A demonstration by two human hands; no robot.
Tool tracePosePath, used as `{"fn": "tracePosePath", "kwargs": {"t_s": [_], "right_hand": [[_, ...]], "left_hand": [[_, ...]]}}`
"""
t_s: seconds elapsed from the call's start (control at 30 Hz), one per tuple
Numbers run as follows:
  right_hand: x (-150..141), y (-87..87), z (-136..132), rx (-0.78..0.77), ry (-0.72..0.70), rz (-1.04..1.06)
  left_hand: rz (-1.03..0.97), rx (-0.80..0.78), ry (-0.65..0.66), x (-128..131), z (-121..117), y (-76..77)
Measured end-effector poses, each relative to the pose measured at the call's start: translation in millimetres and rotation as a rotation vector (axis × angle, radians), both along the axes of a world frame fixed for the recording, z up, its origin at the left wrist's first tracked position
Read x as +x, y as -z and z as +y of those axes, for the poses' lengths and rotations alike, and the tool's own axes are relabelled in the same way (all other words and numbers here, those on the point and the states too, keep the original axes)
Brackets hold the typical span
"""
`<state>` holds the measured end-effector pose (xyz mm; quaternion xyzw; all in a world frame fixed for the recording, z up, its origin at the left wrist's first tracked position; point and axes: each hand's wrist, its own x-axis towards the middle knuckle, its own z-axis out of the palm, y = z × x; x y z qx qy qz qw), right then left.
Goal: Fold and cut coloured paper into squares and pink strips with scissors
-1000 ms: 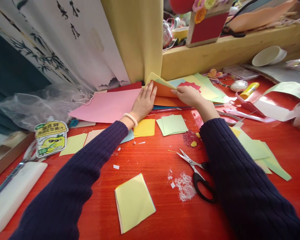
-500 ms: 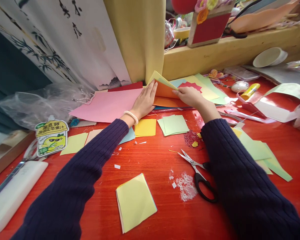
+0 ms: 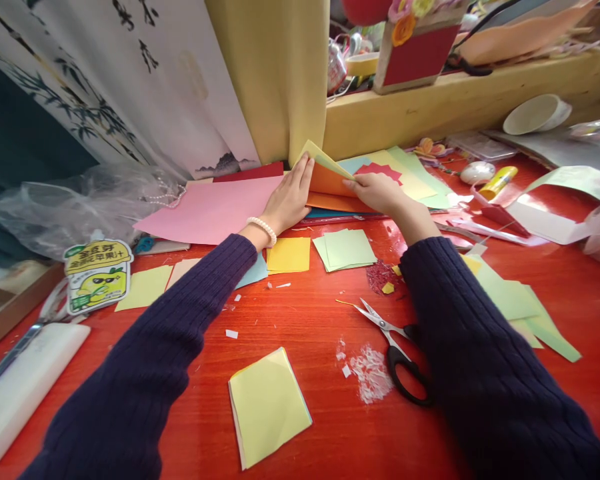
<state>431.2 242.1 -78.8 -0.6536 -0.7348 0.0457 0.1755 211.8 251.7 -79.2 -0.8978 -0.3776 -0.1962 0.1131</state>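
A stack of coloured paper sheets [image 3: 330, 190] lies at the back of the red table [image 3: 305, 327]. My left hand [image 3: 290, 197] rests with its fingers stretched out against the lifted left edge of the stack, partly on a big pink sheet [image 3: 210, 210]. My right hand [image 3: 377, 192] pinches the raised yellow and orange sheets [image 3: 325, 175], holding their edge up off the sheets below. Both arms wear dark blue knitted sleeves, and a pearl bracelet [image 3: 261, 229] circles the left wrist.
Black-handled scissors [image 3: 393, 347] lie near my right forearm. Small squares lie about: yellow [image 3: 290, 255], green [image 3: 347, 248], a folded yellow one [image 3: 267, 403]. A clear plastic bag [image 3: 75, 207] sits left, a glue stick [image 3: 497, 181] and white bowl [image 3: 535, 112] right.
Almost nothing has changed. Both hands stay on the lifted sheets, and the view has shifted very slightly.
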Motion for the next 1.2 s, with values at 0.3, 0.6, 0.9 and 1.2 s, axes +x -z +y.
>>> {"fn": "tracePosePath", "kwargs": {"t_s": [0.3,0.6,0.9,1.2], "right_hand": [[0.9,1.4,1.2,0.007,-0.017,-0.004],[0.2,-0.6,-0.8,-0.004,-0.006,0.006],[-0.2,0.0,-0.9,-0.007,0.006,0.019],[1.4,2.2,1.3,-0.004,0.013,0.033]], "left_hand": [[-0.008,0.004,0.000,-4.3,-6.0,2.8],[-0.013,0.001,0.020,-6.4,-6.2,7.9],[-0.017,0.044,-0.037,-3.7,-9.8,1.4],[-0.027,0.039,-0.030,-4.9,-8.7,3.6]]}}
